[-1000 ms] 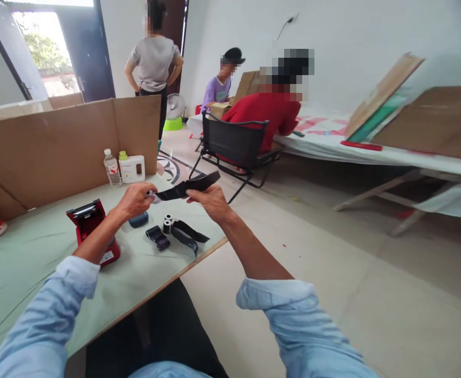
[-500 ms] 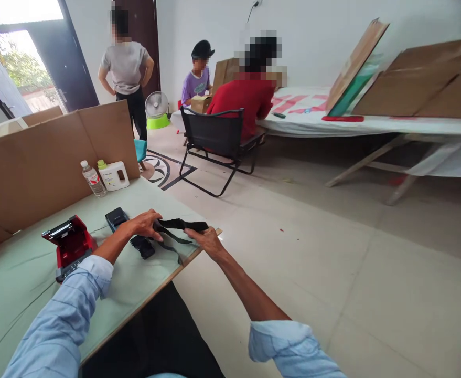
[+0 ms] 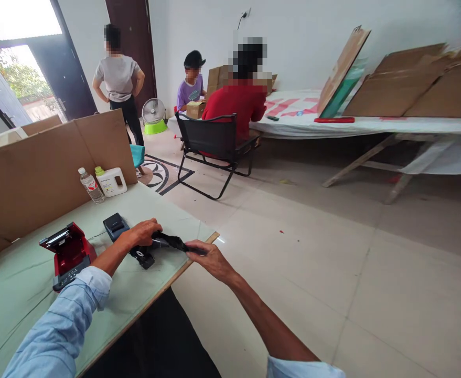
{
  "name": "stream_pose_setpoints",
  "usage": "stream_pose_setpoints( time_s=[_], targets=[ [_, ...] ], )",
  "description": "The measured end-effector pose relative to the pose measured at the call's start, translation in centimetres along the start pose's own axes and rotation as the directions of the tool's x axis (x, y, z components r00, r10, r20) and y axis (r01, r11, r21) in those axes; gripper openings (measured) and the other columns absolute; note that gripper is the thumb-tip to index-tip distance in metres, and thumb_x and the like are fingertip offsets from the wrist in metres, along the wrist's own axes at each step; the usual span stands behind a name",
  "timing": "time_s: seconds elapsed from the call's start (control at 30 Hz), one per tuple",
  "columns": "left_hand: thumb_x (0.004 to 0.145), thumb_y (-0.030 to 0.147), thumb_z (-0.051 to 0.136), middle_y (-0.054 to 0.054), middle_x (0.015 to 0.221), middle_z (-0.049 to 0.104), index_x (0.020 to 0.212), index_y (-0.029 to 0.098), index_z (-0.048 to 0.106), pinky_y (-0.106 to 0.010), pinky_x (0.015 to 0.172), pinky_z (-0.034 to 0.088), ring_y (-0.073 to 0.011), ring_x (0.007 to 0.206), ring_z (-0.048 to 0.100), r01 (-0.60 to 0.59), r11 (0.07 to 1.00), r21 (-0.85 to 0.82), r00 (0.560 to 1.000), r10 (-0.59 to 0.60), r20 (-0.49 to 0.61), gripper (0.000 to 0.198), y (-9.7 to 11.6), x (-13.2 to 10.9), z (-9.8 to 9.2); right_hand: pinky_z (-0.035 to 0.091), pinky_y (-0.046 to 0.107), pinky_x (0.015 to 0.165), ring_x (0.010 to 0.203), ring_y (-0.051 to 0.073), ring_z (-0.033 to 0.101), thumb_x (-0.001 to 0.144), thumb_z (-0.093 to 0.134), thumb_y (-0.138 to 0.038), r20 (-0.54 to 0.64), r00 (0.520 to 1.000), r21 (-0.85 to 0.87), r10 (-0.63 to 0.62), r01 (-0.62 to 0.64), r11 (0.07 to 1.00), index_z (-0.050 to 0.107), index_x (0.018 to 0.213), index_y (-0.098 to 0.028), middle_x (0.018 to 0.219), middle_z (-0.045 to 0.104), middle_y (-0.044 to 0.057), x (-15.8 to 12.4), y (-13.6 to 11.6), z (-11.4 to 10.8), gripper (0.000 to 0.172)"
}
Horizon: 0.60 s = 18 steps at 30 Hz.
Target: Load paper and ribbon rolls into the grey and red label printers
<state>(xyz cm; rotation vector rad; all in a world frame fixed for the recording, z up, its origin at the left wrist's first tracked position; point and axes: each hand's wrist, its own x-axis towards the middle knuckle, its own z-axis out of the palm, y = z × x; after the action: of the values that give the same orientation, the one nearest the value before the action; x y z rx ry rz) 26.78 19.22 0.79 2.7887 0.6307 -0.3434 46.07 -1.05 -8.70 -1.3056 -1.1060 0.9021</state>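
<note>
A black strap (image 3: 174, 242) is stretched between my hands above the corner of the table. My left hand (image 3: 146, 232) pinches its left end, and my right hand (image 3: 210, 258) grips the other end near the table's edge. Beneath my left hand lies a small black object (image 3: 144, 259), partly covered, whose kind I cannot make out. Just left of that hand rests a dark blue and black device (image 3: 115, 226). A red and black device with its lid raised, like a small printer (image 3: 73, 260), stands beside my left forearm.
A clear water bottle (image 3: 91, 186) and a white jug with a green cap (image 3: 112, 182) stand against a cardboard panel (image 3: 49, 170) on the green-covered table (image 3: 25, 294). Beyond are a black folding chair (image 3: 208, 139), a person in red (image 3: 232, 105), two more people and a long white-covered table (image 3: 293, 128).
The strap's loose lengths, which hung apart, are now gathered close together between my hands. My right hand has moved slightly down. The whole view has shifted a little.
</note>
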Motion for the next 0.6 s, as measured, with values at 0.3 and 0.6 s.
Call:
stream_pose_setpoints(
  time_s=[0.3, 0.6],
  targets=[
    [0.075, 0.01, 0.068, -0.016, 0.152, 0.05, 0.155, 0.021, 0.047, -0.04, 0.108, 0.052, -0.0308, 0.124, 0.065, 0.036, 0.996, -0.081, 0.992, -0.046, -0.12, 0.084, 0.9, -1.8, 0.5, 0.044, 0.048, 0.12, 0.14, 0.031, 0.059, 0.088, 0.07, -0.059, 0.036, 0.992, -0.323, -0.124, 0.129, 0.938, 0.067, 0.141, -0.024, 0.15, 0.064, 0.012, 3.9, -5.4, -1.4, 0.063],
    [0.083, 0.026, 0.072, -0.02, 0.156, 0.053, 0.16, 0.018, 0.035, -0.046, 0.116, 0.046, -0.0355, 0.141, 0.056, 0.236, 0.957, -0.169, 0.94, -0.268, -0.209, 0.086, 0.1, -6.4, 3.0, 0.046, 0.045, 0.11, 0.131, 0.036, 0.066, 0.095, 0.067, -0.047, 0.274, 0.949, -0.722, 0.159, 0.093, 0.686, 0.069, 0.138, -0.022, 0.134, 0.075, 0.015, 7.2, -5.2, 5.5, 0.05]
  ],
)
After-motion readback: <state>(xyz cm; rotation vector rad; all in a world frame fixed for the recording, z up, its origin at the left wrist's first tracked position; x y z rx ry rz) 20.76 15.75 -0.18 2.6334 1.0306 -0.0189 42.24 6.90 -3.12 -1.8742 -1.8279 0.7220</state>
